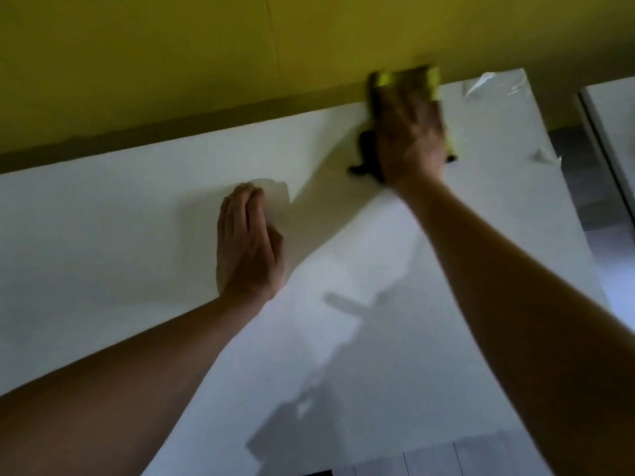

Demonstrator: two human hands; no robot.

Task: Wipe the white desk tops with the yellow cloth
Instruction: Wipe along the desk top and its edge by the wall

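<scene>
The white desk top (103,235) fills most of the view and runs up to a yellow wall. My right hand (409,132) presses flat on the yellow cloth (433,80) at the desk's far edge, near the right end. Only the cloth's bright edges show around my fingers; the picture is blurred there. A dark patch (364,156) shows just left of my right wrist, and I cannot tell what it is. My left hand (247,242) lies flat on the desk near the middle, fingers together, holding nothing.
The yellow wall (171,56) stands directly behind the desk. Loose clear film (494,84) peels up at the desk's far right corner. A second white desk (611,108) begins at the right across a narrow gap, with grey floor (584,187) below.
</scene>
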